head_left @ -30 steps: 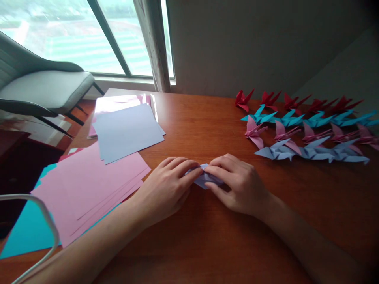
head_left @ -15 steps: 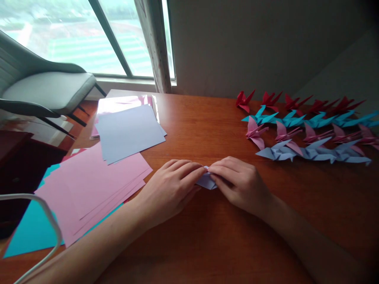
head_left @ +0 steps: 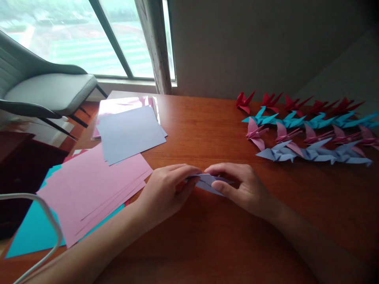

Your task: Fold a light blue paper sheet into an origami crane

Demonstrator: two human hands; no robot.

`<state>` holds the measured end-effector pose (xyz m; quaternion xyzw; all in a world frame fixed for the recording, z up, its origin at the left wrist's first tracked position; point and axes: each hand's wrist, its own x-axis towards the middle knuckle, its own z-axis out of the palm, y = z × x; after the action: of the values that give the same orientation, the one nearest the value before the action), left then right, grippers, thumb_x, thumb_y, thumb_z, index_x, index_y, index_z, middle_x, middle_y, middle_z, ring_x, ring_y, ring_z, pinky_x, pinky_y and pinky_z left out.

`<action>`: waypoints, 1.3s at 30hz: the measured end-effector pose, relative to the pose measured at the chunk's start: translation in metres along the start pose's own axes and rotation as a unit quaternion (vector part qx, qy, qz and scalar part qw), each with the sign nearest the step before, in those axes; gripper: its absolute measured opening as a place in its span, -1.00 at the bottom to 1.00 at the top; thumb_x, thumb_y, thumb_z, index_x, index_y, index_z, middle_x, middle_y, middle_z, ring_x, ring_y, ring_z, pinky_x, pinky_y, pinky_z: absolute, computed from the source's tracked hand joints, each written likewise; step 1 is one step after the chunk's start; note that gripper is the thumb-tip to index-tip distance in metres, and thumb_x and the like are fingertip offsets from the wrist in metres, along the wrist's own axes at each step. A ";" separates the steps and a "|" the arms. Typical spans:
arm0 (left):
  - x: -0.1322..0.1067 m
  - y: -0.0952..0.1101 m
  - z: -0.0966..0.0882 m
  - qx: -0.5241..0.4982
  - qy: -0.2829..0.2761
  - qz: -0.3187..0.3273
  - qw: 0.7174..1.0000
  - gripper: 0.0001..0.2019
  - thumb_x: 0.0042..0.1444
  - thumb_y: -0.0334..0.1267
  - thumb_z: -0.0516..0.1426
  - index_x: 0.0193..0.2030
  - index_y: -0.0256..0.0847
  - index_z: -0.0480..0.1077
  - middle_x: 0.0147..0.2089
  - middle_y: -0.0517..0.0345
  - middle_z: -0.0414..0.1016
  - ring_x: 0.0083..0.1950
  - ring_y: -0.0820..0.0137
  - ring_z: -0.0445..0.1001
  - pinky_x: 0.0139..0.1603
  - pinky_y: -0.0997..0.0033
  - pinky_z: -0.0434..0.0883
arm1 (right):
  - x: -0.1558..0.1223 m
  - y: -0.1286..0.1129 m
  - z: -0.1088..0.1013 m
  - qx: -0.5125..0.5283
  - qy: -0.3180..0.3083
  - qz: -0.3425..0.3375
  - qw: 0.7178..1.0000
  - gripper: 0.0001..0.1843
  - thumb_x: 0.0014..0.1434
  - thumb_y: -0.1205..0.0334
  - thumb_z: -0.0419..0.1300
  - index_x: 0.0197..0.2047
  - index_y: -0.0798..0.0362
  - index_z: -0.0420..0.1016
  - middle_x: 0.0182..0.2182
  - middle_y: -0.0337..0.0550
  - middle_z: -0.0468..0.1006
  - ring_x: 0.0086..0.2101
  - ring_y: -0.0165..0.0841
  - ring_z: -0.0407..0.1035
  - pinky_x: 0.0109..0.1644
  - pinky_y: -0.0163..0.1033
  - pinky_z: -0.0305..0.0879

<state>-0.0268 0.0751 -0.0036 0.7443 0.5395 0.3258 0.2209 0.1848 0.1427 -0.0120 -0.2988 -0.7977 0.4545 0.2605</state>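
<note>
Between my hands is a small piece of folded pale blue paper [head_left: 209, 184], just above the wooden table. My left hand [head_left: 171, 183] grips its left end between thumb and fingers. On the other side, my right hand [head_left: 238, 185] pinches the right part, with the thumb in front and the fingers behind. My fingers cover both ends of the paper, so its full shape is hidden.
Rows of folded paper cranes in red [head_left: 243, 102], turquoise [head_left: 260, 117], pink [head_left: 255, 133] and pale blue [head_left: 280, 153] stand at the right. Pale blue sheets [head_left: 133, 134], pink sheets [head_left: 97, 189] and a turquoise sheet [head_left: 32, 232] lie left. A white cable [head_left: 49, 215] curves near my left forearm.
The folded paper has been lifted and tilted, and more of it shows. My right fingers have spread a little along it, and both hands have shifted slightly.
</note>
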 end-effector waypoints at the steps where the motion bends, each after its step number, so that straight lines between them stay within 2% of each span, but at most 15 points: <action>1: 0.000 0.001 0.000 -0.010 -0.004 -0.014 1.000 -0.86 0.23 -0.42 0.11 -0.15 -0.20 0.48 -0.25 0.19 0.63 -0.31 0.48 0.56 -0.30 0.54 0.43 | 0.000 0.000 0.000 -0.007 -0.002 0.005 1.000 -0.79 0.22 0.18 0.26 -0.08 0.01 0.56 -0.21 -0.18 0.67 -0.24 -0.33 0.55 -0.18 -0.28 0.45; 5: 0.002 0.003 -0.002 -0.013 -0.018 -0.067 0.998 -0.88 0.19 -0.40 0.12 -0.22 -0.20 0.50 -0.32 0.20 0.62 -0.38 0.47 0.54 -0.36 0.55 0.40 | 0.002 0.000 0.003 -0.029 -0.003 0.023 0.999 -0.81 0.22 0.33 0.20 -0.11 -0.01 0.57 -0.26 -0.23 0.67 -0.29 -0.38 0.54 -0.22 -0.30 0.41; 10: 0.003 0.004 -0.003 -0.027 -0.038 -0.096 0.994 -0.85 0.22 -0.38 0.09 -0.16 -0.19 0.48 -0.34 0.21 0.61 -0.41 0.48 0.52 -0.40 0.56 0.37 | 0.002 0.004 0.005 -0.051 0.029 0.026 0.998 -0.85 0.22 0.30 0.20 -0.15 -0.01 0.56 -0.29 -0.24 0.66 -0.33 -0.37 0.53 -0.25 -0.29 0.41; 14: 0.001 0.004 -0.001 -0.008 -0.045 -0.094 0.995 -0.84 0.24 -0.35 0.07 -0.13 -0.18 0.47 -0.33 0.22 0.62 -0.41 0.48 0.53 -0.41 0.56 0.35 | 0.002 0.006 0.006 -0.111 0.065 0.015 0.992 -0.92 0.24 0.28 0.20 -0.25 -0.01 0.54 -0.36 -0.23 0.62 -0.36 -0.35 0.48 -0.26 -0.24 0.37; 19: -0.002 0.002 0.004 0.044 -0.046 -0.060 0.996 -0.83 0.29 -0.31 0.05 -0.08 -0.17 0.44 -0.23 0.17 0.64 -0.33 0.44 0.57 -0.36 0.51 0.39 | 0.005 0.006 0.005 -0.170 0.080 -0.036 0.982 -0.84 0.24 0.33 0.18 -0.39 0.01 0.49 -0.34 -0.16 0.58 -0.26 -0.28 0.40 -0.14 -0.12 0.35; 24: -0.004 -0.002 0.006 0.115 -0.039 -0.021 0.992 -0.82 0.30 -0.28 0.04 -0.04 -0.16 0.43 -0.18 0.10 0.61 -0.22 0.34 0.56 -0.22 0.36 0.43 | 0.005 0.011 0.006 -0.192 0.094 -0.049 0.976 -0.85 0.24 0.33 0.18 -0.37 -0.01 0.50 -0.23 -0.11 0.56 -0.15 -0.22 0.37 -0.03 -0.03 0.36; 27: -0.002 -0.002 0.005 0.142 -0.055 -0.013 0.988 -0.80 0.31 -0.28 0.03 -0.02 -0.16 0.43 -0.16 0.06 0.58 -0.17 0.28 0.50 -0.17 0.28 0.42 | 0.005 0.015 0.007 -0.215 0.098 -0.051 0.970 -0.86 0.24 0.34 0.18 -0.36 -0.01 0.50 -0.17 -0.09 0.53 -0.09 -0.19 0.36 0.03 0.03 0.35; 31: -0.002 -0.001 0.005 0.159 -0.054 0.004 0.986 -0.75 0.31 -0.32 0.02 0.05 -0.16 0.42 0.02 0.03 0.52 -0.02 0.22 0.43 -0.05 0.17 0.40 | 0.005 0.022 0.007 -0.243 0.109 -0.056 0.962 -0.88 0.22 0.30 0.21 -0.37 -0.01 0.50 -0.10 -0.05 0.50 -0.02 -0.13 0.33 0.06 0.07 0.35; 35: -0.005 -0.002 0.007 0.176 -0.059 0.064 0.981 -0.70 0.31 -0.39 0.03 0.13 -0.16 0.40 0.15 0.05 0.48 0.10 0.21 0.38 0.05 0.15 0.35 | 0.005 0.025 0.007 -0.259 0.115 -0.059 0.957 -0.89 0.22 0.29 0.23 -0.37 -0.01 0.49 -0.10 -0.05 0.49 -0.03 -0.14 0.33 0.07 0.06 0.34; 39: -0.006 -0.004 0.006 0.194 -0.108 0.147 0.964 -0.72 0.34 -0.36 0.02 0.12 -0.18 0.40 0.17 0.10 0.50 0.10 0.23 0.40 0.07 0.16 0.31 | 0.004 0.026 0.007 -0.266 0.109 -0.055 0.956 -0.93 0.21 0.28 0.25 -0.34 -0.01 0.48 -0.11 -0.06 0.50 -0.04 -0.15 0.33 0.07 0.04 0.33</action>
<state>-0.0266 0.0712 -0.0117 0.8747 0.4501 0.1619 0.0788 0.1829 0.1523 -0.0375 -0.3607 -0.8718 0.1756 0.2810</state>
